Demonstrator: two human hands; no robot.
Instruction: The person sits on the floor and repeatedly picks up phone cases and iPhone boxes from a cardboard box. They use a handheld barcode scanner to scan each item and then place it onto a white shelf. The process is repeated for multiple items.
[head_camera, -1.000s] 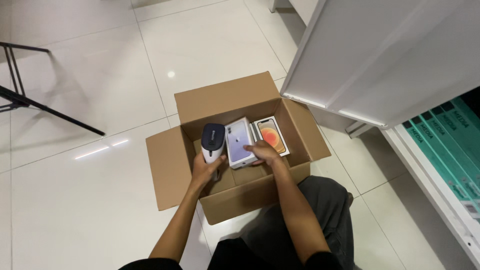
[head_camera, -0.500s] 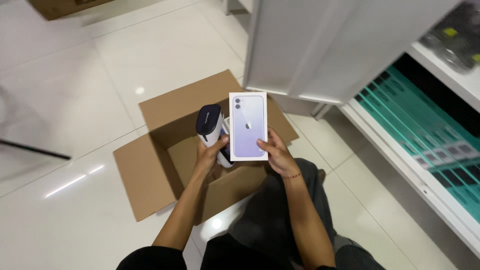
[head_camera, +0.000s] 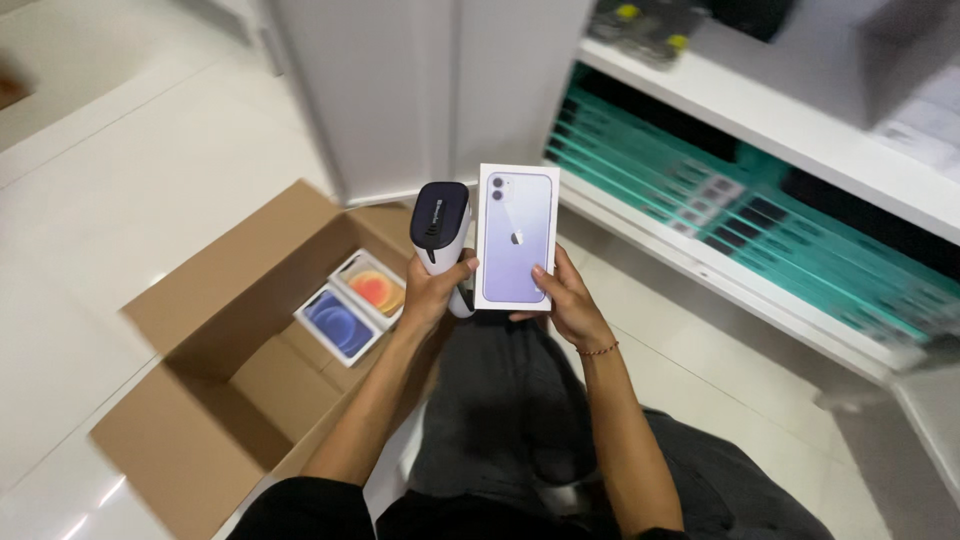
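Held upright at centre frame, a white phone box (head_camera: 516, 237) showing a purple handset, clamped from below by the right hand (head_camera: 563, 300), fingers wrapped on its lower right edge; at 9 o'clock of the box and just beside it, a black-and-white handheld barcode scanner (head_camera: 441, 235), gripped tight in the left hand (head_camera: 433, 293); at 8 o'clock, an open cardboard carton (head_camera: 250, 385) on a glossy white tiled floor (head_camera: 130, 190), two more phone boxes (head_camera: 352, 306) lying flat inside, one blue, one orange; at 2 o'clock, white shelving (head_camera: 760, 120) stacked with teal boxes (head_camera: 740, 230), blurred; upper shelf contents hard to make out; dark trousers below, forearms cut off at the bottom edge.
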